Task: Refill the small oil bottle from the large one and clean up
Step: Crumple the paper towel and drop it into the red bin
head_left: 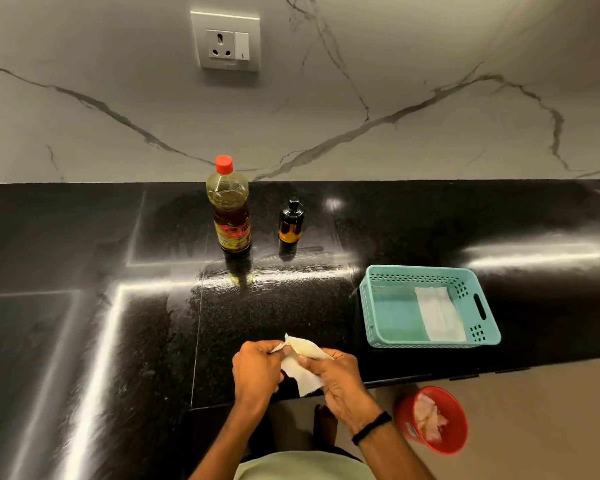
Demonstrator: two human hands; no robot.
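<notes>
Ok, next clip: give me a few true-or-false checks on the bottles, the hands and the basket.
1. The large oil bottle has its red cap on. True.
2. The small bottle lies on its side. False: it stands upright, to the right of the large one.
3. The left hand and the right hand both hold a paper tissue. True.
4. The teal basket is empty. False: a folded tissue lies inside.
</notes>
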